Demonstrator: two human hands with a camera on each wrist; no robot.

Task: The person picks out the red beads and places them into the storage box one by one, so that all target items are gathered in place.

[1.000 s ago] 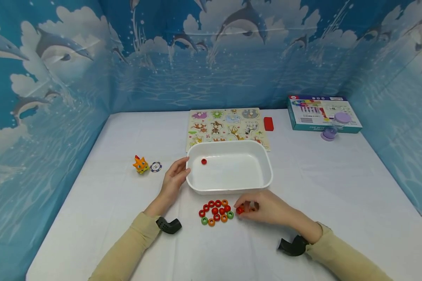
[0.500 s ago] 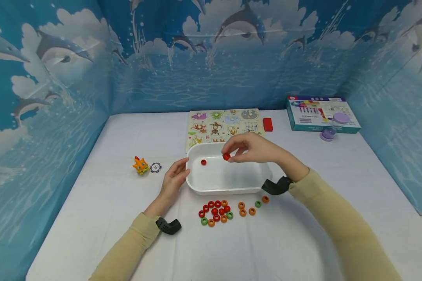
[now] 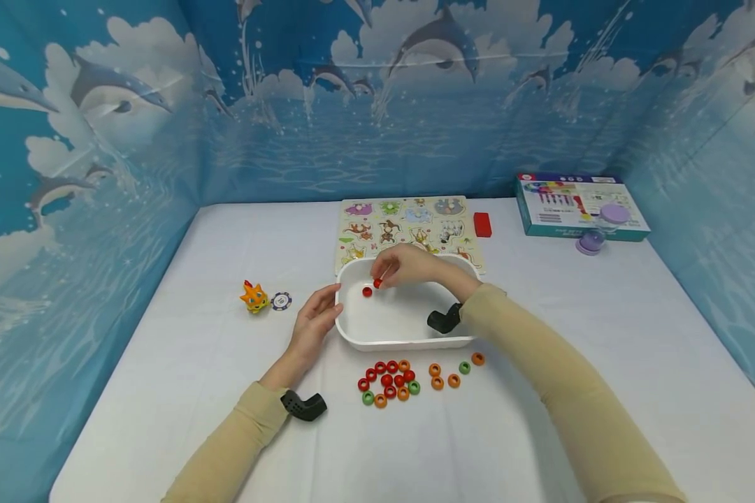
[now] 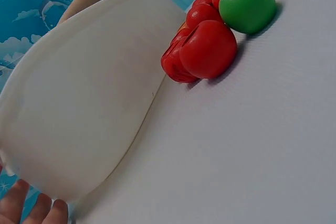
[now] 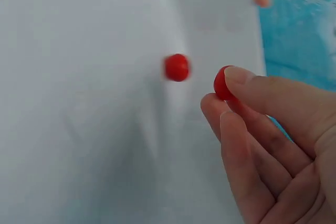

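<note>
My right hand (image 3: 405, 265) is over the left part of the white tray (image 3: 409, 344), pinching a red bead (image 5: 223, 83) between thumb and fingers. Another red bead (image 3: 368, 292) lies on the tray floor just left of it. At the tray's left end, my left hand (image 3: 311, 325) holds the wall, its fingertips against the outside in the left wrist view. In front of the tray sits a cluster of red, orange and green ring beads (image 3: 390, 392). To its right are several loose orange beads (image 3: 437, 383) and one green bead (image 3: 464, 367).
Behind the tray lies an animal puzzle board (image 3: 390, 209), with a red block (image 3: 482, 225) beside it. A flat box (image 3: 541, 223) and a purple-capped hourglass-shaped toy (image 3: 591, 242) are at back right. An orange toy figure (image 3: 254, 297) and a poker chip (image 3: 281, 301) sit at left.
My right hand picked up a red bead from the right of the cluster, carried it over the tray, then moved left toward the bead lying there. My left hand stayed at the tray.
</note>
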